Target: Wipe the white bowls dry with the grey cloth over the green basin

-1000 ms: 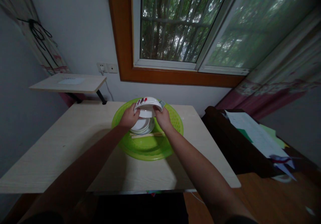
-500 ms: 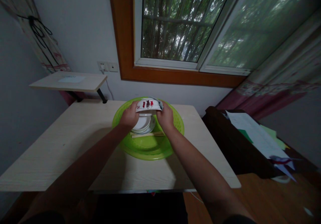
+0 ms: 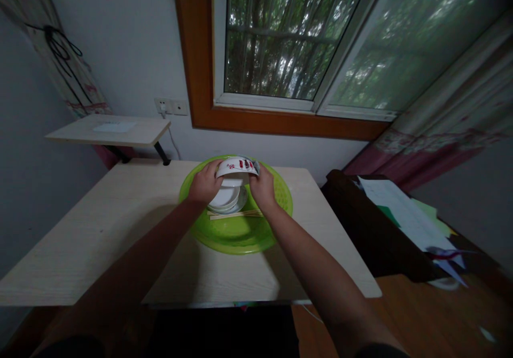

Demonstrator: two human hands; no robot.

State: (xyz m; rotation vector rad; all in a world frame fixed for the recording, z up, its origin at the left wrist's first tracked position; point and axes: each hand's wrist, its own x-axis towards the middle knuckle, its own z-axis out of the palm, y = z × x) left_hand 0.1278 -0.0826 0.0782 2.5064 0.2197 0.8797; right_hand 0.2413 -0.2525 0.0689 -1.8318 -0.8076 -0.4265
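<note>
Between my two hands is a white bowl (image 3: 237,165) with a red and dark printed pattern, tipped so its outer side faces me. My left hand (image 3: 206,183) grips its left edge, and my right hand (image 3: 262,185) holds the right edge. A small greyish patch shows by my right fingers; I cannot tell what it is. Below the bowl, a stack of white dishes (image 3: 225,197) sits in a round green basin (image 3: 240,246). Several light wooden chopsticks (image 3: 228,215) lie in the basin in front of the dishes.
The basin stands on a pale wooden table (image 3: 120,251). A raised shelf (image 3: 148,128) is at the back left, near a wall socket (image 3: 171,106). To the right, papers (image 3: 404,213) lie on a dark piece of furniture (image 3: 360,224). A window (image 3: 296,37) is behind.
The bowl has turned in my hands, so its red and dark print has shifted to the right. Both hands keep their hold in nearly the same place above the basin.
</note>
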